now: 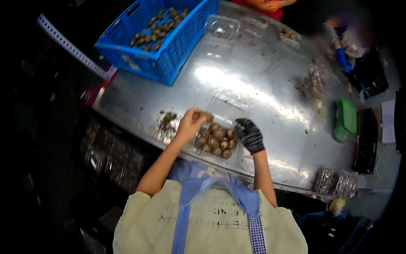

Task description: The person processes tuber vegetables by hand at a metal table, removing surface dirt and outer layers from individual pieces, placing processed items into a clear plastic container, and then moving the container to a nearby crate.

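Note:
My bare left hand (191,124) holds a brown, rounded tuber-like piece (207,117) at the upper left of a clear plastic clamshell box. Several similar brown round pieces (219,135) fill the box's lower half. The box's transparent lid (226,103) lies folded back, away from me. My right hand (250,135), in a dark grey knitted glove with an orange cuff, is at the box's right side with its fingers curled; whether it grips the rim is unclear.
A blue plastic crate (165,63) with more brown pieces stands at the upper left of the metal table (272,104). Dirt crumbs (168,122) lie left of my left hand. Clear boxes (222,28), a green container (345,119) and stacked packs (336,182) lie around. Other people stand across the table.

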Available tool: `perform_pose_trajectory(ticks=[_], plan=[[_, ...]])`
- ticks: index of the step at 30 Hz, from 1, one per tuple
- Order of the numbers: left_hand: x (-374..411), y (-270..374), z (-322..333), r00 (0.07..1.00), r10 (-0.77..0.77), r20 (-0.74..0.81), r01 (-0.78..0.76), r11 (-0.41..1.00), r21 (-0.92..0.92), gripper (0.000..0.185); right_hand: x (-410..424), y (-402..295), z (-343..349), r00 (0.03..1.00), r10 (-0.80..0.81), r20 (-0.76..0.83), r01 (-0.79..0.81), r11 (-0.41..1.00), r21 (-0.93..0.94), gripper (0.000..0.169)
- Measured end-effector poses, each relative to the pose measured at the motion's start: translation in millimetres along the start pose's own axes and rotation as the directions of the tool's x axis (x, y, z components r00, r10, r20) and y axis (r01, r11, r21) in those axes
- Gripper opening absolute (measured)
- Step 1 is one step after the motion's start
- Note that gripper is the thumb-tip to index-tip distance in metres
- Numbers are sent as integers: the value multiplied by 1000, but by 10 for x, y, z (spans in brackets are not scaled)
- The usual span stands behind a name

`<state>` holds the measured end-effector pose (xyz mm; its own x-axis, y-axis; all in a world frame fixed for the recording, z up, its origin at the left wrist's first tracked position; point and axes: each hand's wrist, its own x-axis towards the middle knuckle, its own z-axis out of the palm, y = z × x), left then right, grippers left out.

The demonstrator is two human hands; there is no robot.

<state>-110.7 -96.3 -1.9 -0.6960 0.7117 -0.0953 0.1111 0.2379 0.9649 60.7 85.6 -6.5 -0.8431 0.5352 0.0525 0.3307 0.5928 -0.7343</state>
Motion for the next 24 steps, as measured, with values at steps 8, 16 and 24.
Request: perform_pose_trajectory(ticks=[8,16,24], plan=[[-72,428,385,935,-224,273,353,626,-695,29,73,-6,-206,988,-154,24,149,977,156,16],[-27,619,678,896,-229,381,387,823,-417,36,-93,92,-126,980,-195,-34,196,924,330,19],[224,660,903,857,-221,466,374,889,-265,32,-316,486,3,997,-76,-19,79,963,257,27]])
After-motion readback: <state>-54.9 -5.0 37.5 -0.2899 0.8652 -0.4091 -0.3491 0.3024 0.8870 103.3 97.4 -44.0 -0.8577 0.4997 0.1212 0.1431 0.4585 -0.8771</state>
